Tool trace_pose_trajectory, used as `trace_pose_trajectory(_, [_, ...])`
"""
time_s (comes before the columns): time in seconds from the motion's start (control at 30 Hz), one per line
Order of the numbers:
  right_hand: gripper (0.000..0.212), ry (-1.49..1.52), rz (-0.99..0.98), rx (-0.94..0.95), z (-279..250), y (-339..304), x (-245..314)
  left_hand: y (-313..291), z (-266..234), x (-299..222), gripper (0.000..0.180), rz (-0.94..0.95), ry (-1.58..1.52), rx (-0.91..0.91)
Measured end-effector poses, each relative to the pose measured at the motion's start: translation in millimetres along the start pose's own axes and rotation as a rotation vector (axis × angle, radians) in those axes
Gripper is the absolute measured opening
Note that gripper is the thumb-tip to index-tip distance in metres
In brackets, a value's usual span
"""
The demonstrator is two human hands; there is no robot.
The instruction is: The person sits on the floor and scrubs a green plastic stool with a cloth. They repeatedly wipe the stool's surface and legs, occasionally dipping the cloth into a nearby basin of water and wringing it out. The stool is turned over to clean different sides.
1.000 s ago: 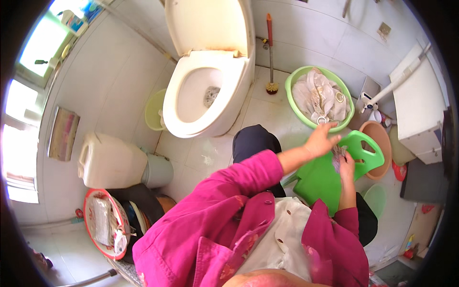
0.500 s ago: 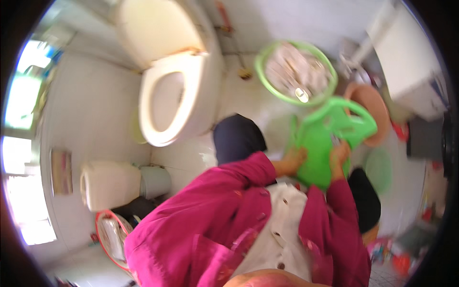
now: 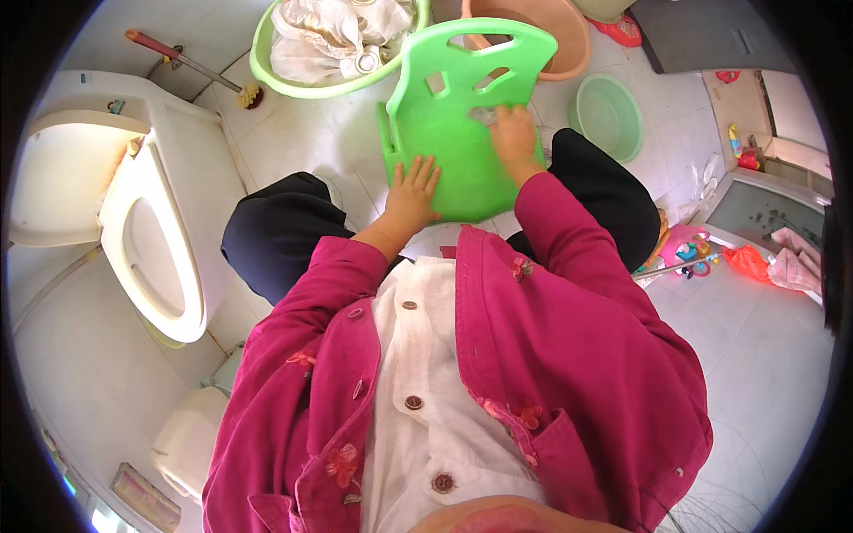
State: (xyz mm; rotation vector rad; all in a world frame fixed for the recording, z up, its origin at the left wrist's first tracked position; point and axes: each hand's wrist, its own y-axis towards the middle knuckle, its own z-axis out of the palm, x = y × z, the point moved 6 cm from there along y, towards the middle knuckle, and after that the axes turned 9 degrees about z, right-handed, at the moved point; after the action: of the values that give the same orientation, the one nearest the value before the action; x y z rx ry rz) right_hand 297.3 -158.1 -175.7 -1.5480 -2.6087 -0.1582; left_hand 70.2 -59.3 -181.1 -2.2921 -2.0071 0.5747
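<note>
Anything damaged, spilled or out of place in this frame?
The green chair shows no clear damage. The raised toilet lid has brown staining along one edge, odd against its pale surface. At right, a crumpled orange-red bag lies loose near a pink cloth, looking untidy.

- White toilet (image 3: 180, 233), lid raised, far left
- Red-handled brush (image 3: 188, 62), upper left
- Light-green basin (image 3: 306, 90) of white fabric (image 3: 315, 40), top
- Orange basin (image 3: 571, 55), upper right
- Pale-green tub (image 3: 609, 115), upper right
- Cream jerrycan (image 3: 191, 435), lower left
</note>
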Motion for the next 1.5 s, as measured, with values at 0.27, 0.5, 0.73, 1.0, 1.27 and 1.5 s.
trace_pose_trajectory(0.27, [0.021, 0.213, 0.158, -0.035, 44.5, -4.5, 98.4, 5.1, -3.0, 0.6, 0.097, 0.003, 0.017, 0.072])
trace_pose_trajectory(0.5, [0.014, 0.279, -0.596, 0.009, 17.3, -38.5, 139.6, 4.4, -1.5, 1.9, 0.097, -0.005, 0.032, 0.132])
trace_pose_trajectory(0.73, [0.019, 0.152, -0.127, -0.088, 10.2, 6.7, 83.4, 1.5, -3.1, 0.6, 0.105, 0.004, 0.070, 0.076])
trace_pose_trajectory(1.0, [0.019, 0.397, -0.430, 0.087, 20.9, -29.8, 142.3, 4.2, -2.2, 4.1, 0.105, -0.008, 0.046, 0.105])
trace_pose_trajectory(1.27, [0.022, 0.765, -0.436, -0.107, -135.0, -5.0, 133.8, 1.4, -0.5, 4.2, 0.106, 0.026, 0.034, 0.030])
trace_pose_trajectory(1.5, [0.043, 0.611, -0.216, -0.715, -232.0, 75.9, 67.5, 3.5, 6.0, 4.4, 0.106, 0.009, 0.068, 0.022])
